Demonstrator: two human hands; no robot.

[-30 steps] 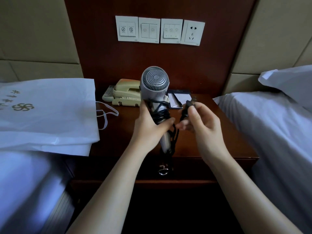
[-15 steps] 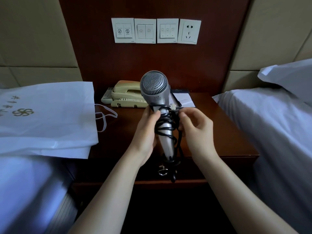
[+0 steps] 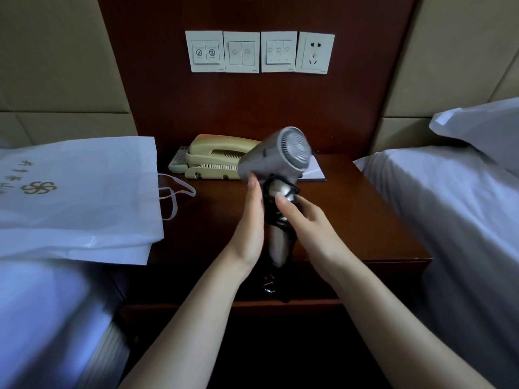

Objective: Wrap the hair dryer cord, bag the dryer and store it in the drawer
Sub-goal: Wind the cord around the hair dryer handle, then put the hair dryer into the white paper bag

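Head view: the right hand (image 3: 306, 220) is clamped on the handle of the hair dryer (image 3: 276, 161), thumb pressed against the handle just below the barrel. The left hand (image 3: 252, 220) is flat and apart, palm facing the handle on its left side, fingertips touching the underside of the barrel; it does not grip. The black cord (image 3: 276, 220) is wound in loops around the handle between the two hands. The dryer is held above the wooden bench (image 3: 365, 220), barrel tilted, rear grille facing up and to the right. Behind it on the bench stand a beige telephone (image 3: 216, 161) and a notepad (image 3: 316, 171). The white bag (image 3: 78, 197) lies on the bed (image 3: 42, 318) to the left, its handles reaching onto the bench. The drawer (image 3: 323, 282) in the bench front is closed, with a metal ring pull (image 3: 269, 287). A second bed (image 3: 449, 220) stands to the right.
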